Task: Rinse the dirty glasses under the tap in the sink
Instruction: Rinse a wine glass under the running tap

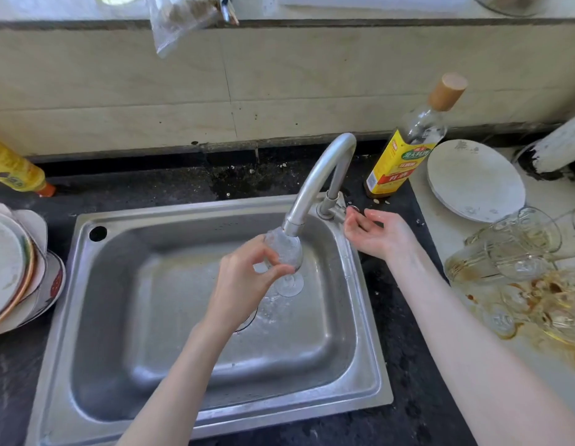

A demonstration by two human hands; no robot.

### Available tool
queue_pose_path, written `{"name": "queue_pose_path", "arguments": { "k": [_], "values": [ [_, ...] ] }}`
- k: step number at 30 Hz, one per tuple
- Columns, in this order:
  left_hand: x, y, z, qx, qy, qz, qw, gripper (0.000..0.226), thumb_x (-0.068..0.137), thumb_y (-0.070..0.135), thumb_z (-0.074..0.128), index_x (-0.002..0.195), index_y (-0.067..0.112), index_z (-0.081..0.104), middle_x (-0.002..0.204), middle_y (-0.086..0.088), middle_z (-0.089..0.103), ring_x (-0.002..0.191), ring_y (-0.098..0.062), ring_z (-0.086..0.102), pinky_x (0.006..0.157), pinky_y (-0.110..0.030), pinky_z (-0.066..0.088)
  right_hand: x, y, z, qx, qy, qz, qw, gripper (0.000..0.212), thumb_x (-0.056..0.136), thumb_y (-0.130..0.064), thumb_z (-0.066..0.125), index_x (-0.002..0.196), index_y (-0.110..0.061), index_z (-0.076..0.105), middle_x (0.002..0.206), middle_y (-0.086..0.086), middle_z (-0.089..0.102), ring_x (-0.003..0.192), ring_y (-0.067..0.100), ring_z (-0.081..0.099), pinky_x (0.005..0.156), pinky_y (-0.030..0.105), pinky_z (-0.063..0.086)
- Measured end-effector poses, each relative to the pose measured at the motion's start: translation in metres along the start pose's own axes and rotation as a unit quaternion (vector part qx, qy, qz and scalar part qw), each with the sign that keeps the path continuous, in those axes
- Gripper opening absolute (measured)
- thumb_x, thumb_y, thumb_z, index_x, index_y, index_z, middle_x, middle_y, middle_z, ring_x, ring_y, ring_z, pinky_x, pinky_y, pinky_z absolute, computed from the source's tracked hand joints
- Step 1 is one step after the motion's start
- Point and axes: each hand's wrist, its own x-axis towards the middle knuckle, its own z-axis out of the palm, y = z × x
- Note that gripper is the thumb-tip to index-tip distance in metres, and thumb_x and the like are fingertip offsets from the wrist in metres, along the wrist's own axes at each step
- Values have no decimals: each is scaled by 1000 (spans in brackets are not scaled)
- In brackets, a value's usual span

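Right under the tap spout (292, 225), the left hand (244, 284) holds a small stemmed glass (285, 252) over the middle of the steel sink (189, 410), thumb and fingers curled round the bowl of the glass with its foot pointing down. Water froths white inside the glass and splashes onto the sink floor just below it. The right hand (377, 235) rests at the sink's back right corner, palm turned up, fingers loosely parted and holding nothing, their tips just beside the tap base (328, 210). On the pale counter to the right lies a heap of dirty glasses (517, 268), tipped over one another amid brown smears, with a white plate (474, 180) behind them. A yellow-labelled bottle (408, 149) with a tan cap stands behind the tap. Stacked plates (12, 268) sit left of the sink, and a yellow bottle (15, 170) lies beyond them.
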Motion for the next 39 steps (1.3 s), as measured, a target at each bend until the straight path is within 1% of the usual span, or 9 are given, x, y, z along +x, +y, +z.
{"name": "queue_pose_path", "arguments": {
  "k": [5, 8, 13, 17, 23, 27, 29, 34, 39],
  "values": [
    [5, 13, 1, -31, 21, -56, 998, 29, 68, 15, 80, 58, 24, 55, 77, 11, 66, 73, -2, 59, 67, -6, 41, -4, 9, -5, -24, -27, -4, 999, 27, 95, -14, 44, 110, 6, 56, 98, 16, 59, 80, 22, 59, 65, 29, 47],
    [7, 7, 4, -112, 74, -172, 976, 19, 74, 21, 77, 65, 16, 61, 68, 4, 63, 72, -7, 59, 68, -14, 44, -22, 28, -14, -161, -50, -2, 986, 27, 96, -19, 44, 109, -1, 60, 93, 11, 62, 82, 21, 60, 64, 27, 49],
    [1, -24, 18, -409, 98, -386, 821, 16, 88, 20, 62, 84, 5, 57, 81, -12, 57, 80, -22, 61, 90, -30, 52, -38, 85, -45, -439, -60, 52, 895, 27, 97, -28, 48, 96, -6, 63, 80, 5, 68, 63, 15, 64, 55, 21, 47],
    [-6, -35, 27, -521, 101, -443, 723, 33, 91, 23, 57, 112, -2, 51, 98, -20, 57, 90, -26, 62, 89, -33, 47, -21, 125, -53, -457, 12, -32, 889, 21, 94, -33, 54, 102, -14, 58, 87, 3, 61, 68, 14, 56, 56, 23, 44],
    [-19, -24, 21, -591, 64, -497, 632, 23, 90, 25, 59, 82, 5, 51, 101, -30, 56, 94, -34, 60, 88, -39, 45, -16, 138, -40, -397, 24, -199, 896, 31, 93, -29, 56, 119, -13, 62, 105, -2, 64, 90, 9, 56, 73, 22, 44],
    [-32, -25, 18, -619, 41, -503, 601, 27, 90, 27, 57, 73, 8, 48, 108, -29, 57, 97, -33, 60, 90, -40, 44, -19, 143, -38, -394, -18, -227, 891, 7, 91, -21, 60, 90, -19, 67, 83, -11, 68, 74, -6, 62, 68, 12, 45],
    [-36, -27, 15, -622, 31, -503, 599, 27, 90, 28, 57, 74, 9, 48, 110, -26, 58, 95, -32, 61, 86, -40, 49, -18, 145, -39, -407, -31, -256, 876, 14, 91, -16, 58, 82, -22, 66, 76, -14, 67, 66, -12, 60, 68, 11, 46],
    [-43, -32, 12, -585, -31, -488, 647, 27, 90, 31, 56, 75, 10, 52, 113, -17, 62, 104, -31, 60, 85, -35, 54, -17, 148, -42, -431, -12, -270, 861, 19, 93, -17, 53, 79, -21, 65, 86, -4, 68, 86, 11, 62, 80, 30, 49],
    [-51, -38, 13, -524, -91, -482, 696, 29, 91, 38, 52, 81, 11, 54, 114, -11, 64, 108, -28, 59, 88, -37, 48, -25, 146, -50, -442, -6, -278, 853, 19, 95, -16, 50, 82, -17, 64, 91, 2, 67, 85, 14, 61, 75, 28, 51]
  ]
}}
